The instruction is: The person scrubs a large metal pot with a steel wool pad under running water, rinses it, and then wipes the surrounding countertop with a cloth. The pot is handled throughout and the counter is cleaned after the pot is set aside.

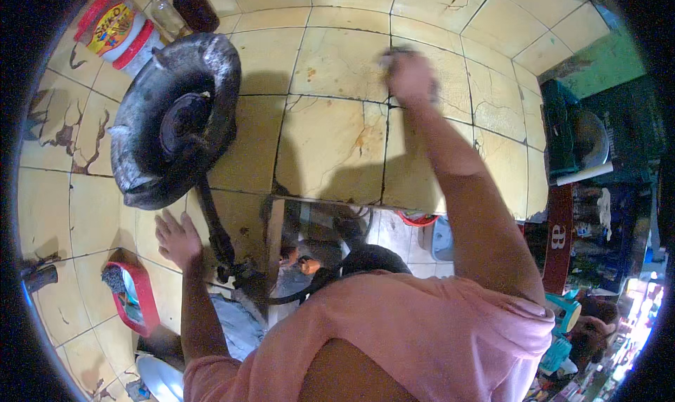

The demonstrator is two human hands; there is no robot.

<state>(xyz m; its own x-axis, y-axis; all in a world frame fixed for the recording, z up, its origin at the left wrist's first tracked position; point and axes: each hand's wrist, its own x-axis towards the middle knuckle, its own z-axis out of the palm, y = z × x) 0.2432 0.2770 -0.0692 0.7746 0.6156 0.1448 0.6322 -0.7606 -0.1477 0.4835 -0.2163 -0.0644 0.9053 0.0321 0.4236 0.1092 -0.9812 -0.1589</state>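
My right hand, blurred, presses a small dark and whitish pad or cloth against the yellowish tiled counter. The fingers and the hand's back hide most of that item, so its kind is unclear. To the left, my left hand is on or just over the tiles with its fingers spread, holding nothing. Just beyond it stands a blackened cast-iron gas burner. Its dark pipe runs down beside my left wrist.
Lidded plastic tubs and bottles stand at the back left. A red plastic holder with a scouring pad is near my left forearm. Cracked tiles line the left side. A dark shelf stands beyond the counter's right edge.
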